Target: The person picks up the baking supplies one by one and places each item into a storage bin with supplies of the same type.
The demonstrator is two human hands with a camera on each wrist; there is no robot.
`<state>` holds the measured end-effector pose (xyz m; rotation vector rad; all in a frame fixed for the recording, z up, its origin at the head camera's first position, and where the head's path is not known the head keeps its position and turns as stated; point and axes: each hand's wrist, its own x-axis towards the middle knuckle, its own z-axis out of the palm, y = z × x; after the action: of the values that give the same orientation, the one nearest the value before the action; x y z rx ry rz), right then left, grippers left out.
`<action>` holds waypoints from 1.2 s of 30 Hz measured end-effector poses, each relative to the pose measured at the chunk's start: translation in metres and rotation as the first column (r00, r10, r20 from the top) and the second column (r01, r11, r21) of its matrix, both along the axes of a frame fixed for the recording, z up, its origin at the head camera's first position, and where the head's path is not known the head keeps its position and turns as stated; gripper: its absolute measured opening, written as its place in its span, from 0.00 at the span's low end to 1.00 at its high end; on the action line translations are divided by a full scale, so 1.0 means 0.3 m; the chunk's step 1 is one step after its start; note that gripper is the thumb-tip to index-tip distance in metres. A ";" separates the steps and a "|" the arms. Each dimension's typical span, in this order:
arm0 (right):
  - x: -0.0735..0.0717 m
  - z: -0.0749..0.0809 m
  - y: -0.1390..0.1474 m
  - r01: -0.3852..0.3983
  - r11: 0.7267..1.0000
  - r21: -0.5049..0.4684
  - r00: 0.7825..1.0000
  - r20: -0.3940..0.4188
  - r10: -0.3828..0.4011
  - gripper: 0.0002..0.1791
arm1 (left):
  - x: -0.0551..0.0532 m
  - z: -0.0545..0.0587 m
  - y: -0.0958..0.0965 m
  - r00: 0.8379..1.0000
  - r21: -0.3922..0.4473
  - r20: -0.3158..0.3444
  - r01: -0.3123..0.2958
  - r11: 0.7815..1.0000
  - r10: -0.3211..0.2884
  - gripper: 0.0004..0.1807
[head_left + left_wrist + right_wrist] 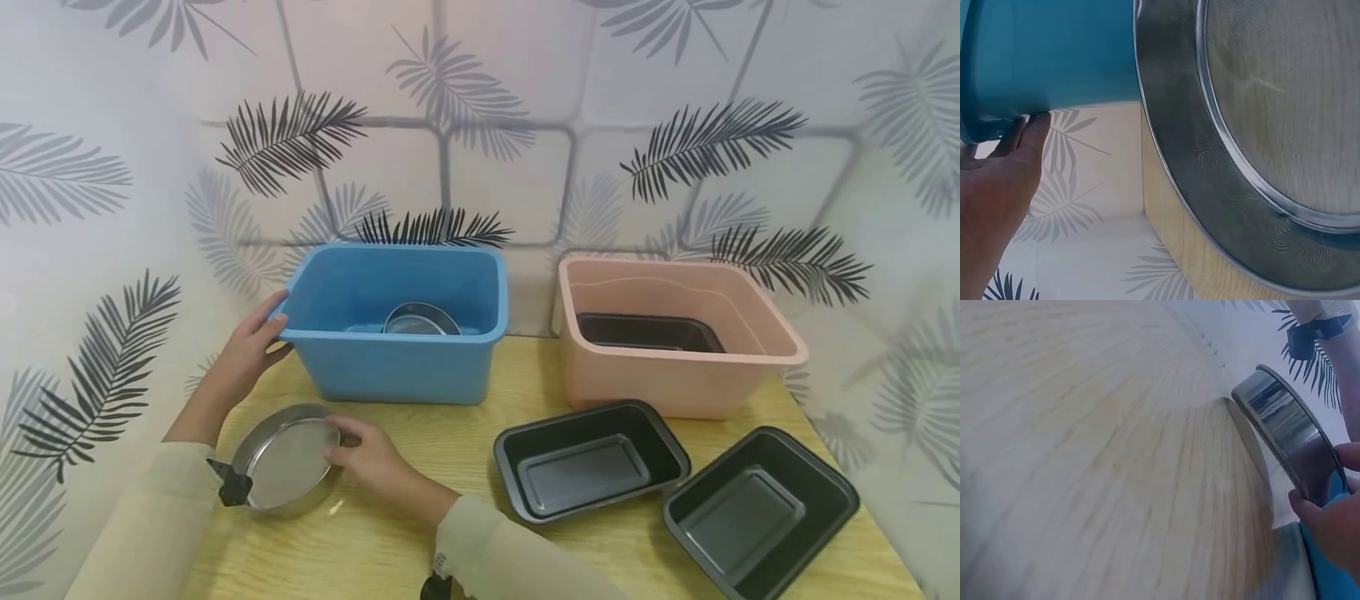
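My right hand (375, 454) pinches the right rim of a round metal sieve (292, 462) with a fine mesh bottom. In the right wrist view the sieve (1288, 428) is tilted up over the wooden table, thumb and fingers (1310, 509) at its edge. My left hand (243, 354) holds the left rim of a blue plastic bin (397, 371), behind the sieve. The left wrist view has that hand (997, 187) with its fingers against the bin, and the sieve's mesh close to the camera. Another round metal sieve (420, 321) leans inside the blue bin, its lower part hidden by the front wall.
To the right stands a pink plastic bin (675, 383) with a dark loaf pan (645, 332) in it. Two more dark loaf pans (592, 467) lie before it, one (761, 508) nearer the right table edge. A leaf-patterned wall (510, 183) backs the table (390, 550).
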<state>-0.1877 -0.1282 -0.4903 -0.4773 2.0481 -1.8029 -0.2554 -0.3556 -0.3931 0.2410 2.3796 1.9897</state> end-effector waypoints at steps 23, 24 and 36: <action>-0.026 -0.035 0.026 -0.020 0.970 -0.241 0.970 0.230 0.077 0.24 | -0.010 -0.017 -0.007 1.000 0.030 0.000 0.014 0.999 -0.014 0.37; -0.025 -0.036 0.027 -0.023 0.970 -0.242 0.970 0.231 0.081 0.24 | -0.009 -0.016 -0.006 1.000 0.032 -0.001 0.014 0.999 -0.014 0.37; -0.025 -0.027 0.061 -0.017 0.988 -0.151 0.980 0.192 0.047 0.20 | -0.004 -0.011 -0.003 1.000 0.032 0.003 0.012 0.999 -0.012 0.36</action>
<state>-0.1953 -0.1098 -0.4982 -0.3558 1.7746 -1.9106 -0.2565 -0.3566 -0.3963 0.2525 2.3404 2.0234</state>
